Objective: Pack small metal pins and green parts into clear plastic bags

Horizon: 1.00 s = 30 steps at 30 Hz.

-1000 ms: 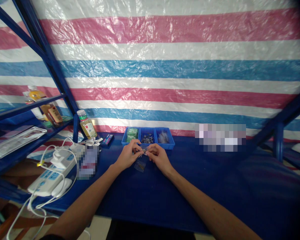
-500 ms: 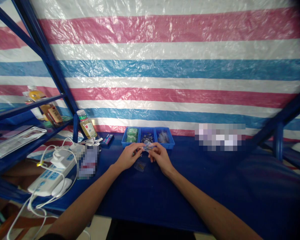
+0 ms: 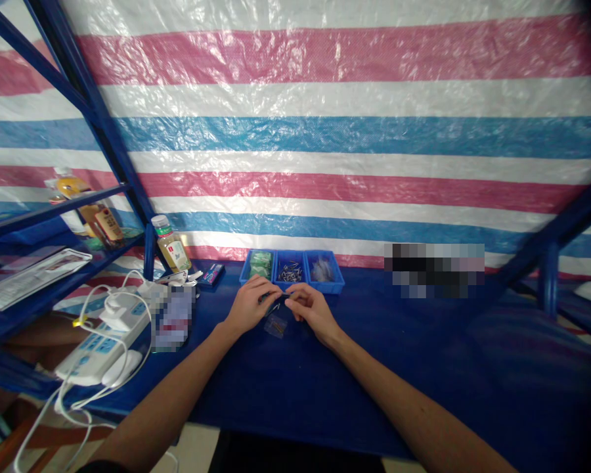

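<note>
Fingers of my left hand [image 3: 254, 303] and my right hand [image 3: 314, 310] nearly meet just in front of three blue bins. Both hands are closed in a pinch on something small between them, too small to make out. Just below the fingers, a small clear bag [image 3: 276, 325] with dark pieces inside lies on the blue table [image 3: 295, 394]. The left bin holds green packets [image 3: 261, 264], the middle one many small metal pieces [image 3: 289, 270], and the right one clear plastic bags [image 3: 322, 269].
On the left are a white power strip [image 3: 101, 341] with looped cables, a phone-like pixelated object [image 3: 174, 318], a small blue box [image 3: 211, 275] and a bottle [image 3: 171, 246]. A pixelated item [image 3: 433, 269] sits at the back right.
The crinkled clear plastic that was between my fingertips no longer shows there. The middle bin is less covered. Both hands have stayed in nearly the same place.
</note>
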Tool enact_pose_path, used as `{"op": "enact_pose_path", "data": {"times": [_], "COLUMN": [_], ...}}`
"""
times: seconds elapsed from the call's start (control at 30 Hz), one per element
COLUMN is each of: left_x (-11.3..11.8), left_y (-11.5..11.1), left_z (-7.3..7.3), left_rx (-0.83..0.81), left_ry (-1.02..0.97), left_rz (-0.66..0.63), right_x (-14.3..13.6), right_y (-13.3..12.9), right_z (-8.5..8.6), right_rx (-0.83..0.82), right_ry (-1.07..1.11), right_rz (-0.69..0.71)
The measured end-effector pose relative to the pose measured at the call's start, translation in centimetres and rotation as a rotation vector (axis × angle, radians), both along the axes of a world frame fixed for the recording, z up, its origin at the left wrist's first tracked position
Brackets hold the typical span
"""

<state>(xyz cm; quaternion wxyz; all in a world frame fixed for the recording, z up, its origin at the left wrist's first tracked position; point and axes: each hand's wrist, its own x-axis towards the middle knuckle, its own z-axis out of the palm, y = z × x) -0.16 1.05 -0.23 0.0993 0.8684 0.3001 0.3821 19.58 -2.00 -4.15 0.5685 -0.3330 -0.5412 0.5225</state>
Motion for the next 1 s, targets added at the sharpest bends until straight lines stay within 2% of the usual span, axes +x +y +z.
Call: {"op": "enact_pose_path", "data": {"times": [0.13, 0.23, 0.37, 0.57, 1.0], "left_x": [0.11, 0.27, 0.38, 0.21, 0.21], "left_y": [-0.02, -0.03, 0.03, 0.51, -0.1], "left_z": [-0.06, -0.21, -0.4, -0.72, 0.0], "left_rx": [0.014, -0.012, -0.051, 0.029, -0.026], "left_ry": [-0.007, 0.0, -0.006, 0.03, 0.059], "left_rz": [0.039, 0.006, -0.034, -0.127, -0.074], "right_x": [-0.08, 0.08, 0.26, 0.11, 0.19], "right_y": [0.01, 0.1, 0.33, 0.35, 0.25], "right_z": [-0.19, -0.38, -0.42, -0.11, -0.24], "right_rx": [0.036, 0.057, 0.008, -0.017, 0.001], "right_ry": [-0.112, -0.156, -0.138, -0.047, -0.072], "right_rz": [-0.085, -0.157, -0.19, -0.152, -0.065]}}
